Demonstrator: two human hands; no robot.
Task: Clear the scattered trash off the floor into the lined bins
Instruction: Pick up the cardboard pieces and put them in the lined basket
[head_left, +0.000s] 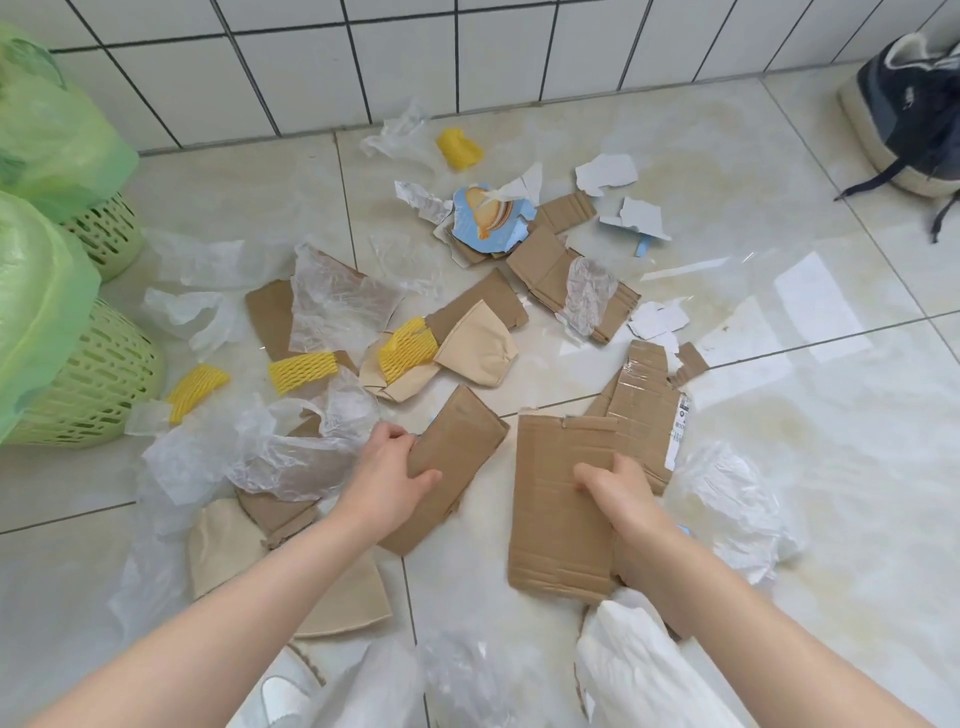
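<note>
Torn trash covers the tiled floor (805, 493). My left hand (387, 475) grips a brown cardboard piece (457, 457) at its left edge, thumb on top. My right hand (621, 493) holds a larger flat cardboard sheet (558, 499) by its right edge. Two green lined bins stand at the left, the near bin (93, 379) and the far bin (111, 234), each with a pale green bag (47, 291). Yellow foam nets (301, 370), clear plastic film (291, 452), beige paper (478, 343) and a blue printed carton scrap (488, 218) lie between.
A white tiled wall (467, 47) closes the far side. A dark sneaker (909, 114) with loose laces sits at the far right. More cardboard (644, 410), white paper scraps (605, 174) and crumpled white plastic (727, 504) lie around. A white shoe (288, 691) shows at the bottom edge.
</note>
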